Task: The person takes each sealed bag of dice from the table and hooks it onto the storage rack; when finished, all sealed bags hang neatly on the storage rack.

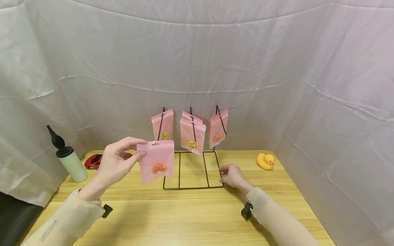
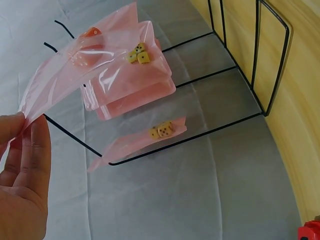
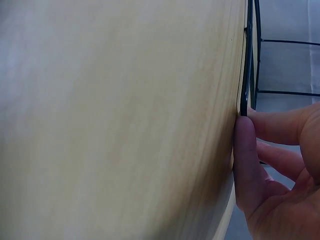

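Note:
My left hand pinches a pink zip bag by its upper left side, thumb in front. Red-orange dice lie in this bag, which is in front of the left part of a black wire display rack. Pink bags with dice hang from the rack's prongs: a left bag, a middle group and a right bag. My right hand grips the rack's base at its right side. In the right wrist view, thumb and fingers close round the wire corner.
A yellow rubber duck sits at the right rear of the wooden table. To the left stand a pale green pump bottle with a black top and a red toy car. Grey cloth hangs around the table.

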`<state>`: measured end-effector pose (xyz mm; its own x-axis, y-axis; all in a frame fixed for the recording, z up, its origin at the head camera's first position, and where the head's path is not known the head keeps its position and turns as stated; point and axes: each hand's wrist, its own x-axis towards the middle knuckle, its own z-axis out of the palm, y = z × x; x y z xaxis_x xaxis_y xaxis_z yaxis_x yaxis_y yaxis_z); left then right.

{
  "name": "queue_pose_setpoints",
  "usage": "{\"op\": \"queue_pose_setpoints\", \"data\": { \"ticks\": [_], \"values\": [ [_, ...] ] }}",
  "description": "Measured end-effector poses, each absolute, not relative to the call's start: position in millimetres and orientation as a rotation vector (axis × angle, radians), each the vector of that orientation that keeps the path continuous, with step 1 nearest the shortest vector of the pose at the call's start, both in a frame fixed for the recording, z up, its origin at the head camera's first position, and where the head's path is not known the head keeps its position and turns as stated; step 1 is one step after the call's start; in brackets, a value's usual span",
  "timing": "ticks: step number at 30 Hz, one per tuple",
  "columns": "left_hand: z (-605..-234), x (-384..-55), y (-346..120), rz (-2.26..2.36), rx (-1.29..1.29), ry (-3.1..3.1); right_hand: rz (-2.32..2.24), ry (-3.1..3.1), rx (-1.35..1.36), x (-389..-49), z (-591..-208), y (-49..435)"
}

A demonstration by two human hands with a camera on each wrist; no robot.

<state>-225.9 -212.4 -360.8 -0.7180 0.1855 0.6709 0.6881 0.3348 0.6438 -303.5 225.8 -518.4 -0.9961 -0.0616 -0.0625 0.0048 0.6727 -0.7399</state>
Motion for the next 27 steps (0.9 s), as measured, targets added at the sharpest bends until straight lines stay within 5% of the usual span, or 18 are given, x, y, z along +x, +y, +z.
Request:
{"op": "queue_pose_setpoints", "data": {
  "ticks": [27],
  "values": [
    [-362, -248, -210, -1.39, -0.717, -2.161, -1.23, 2.786, -0.079, -302, -517, 227]
  ]
}}
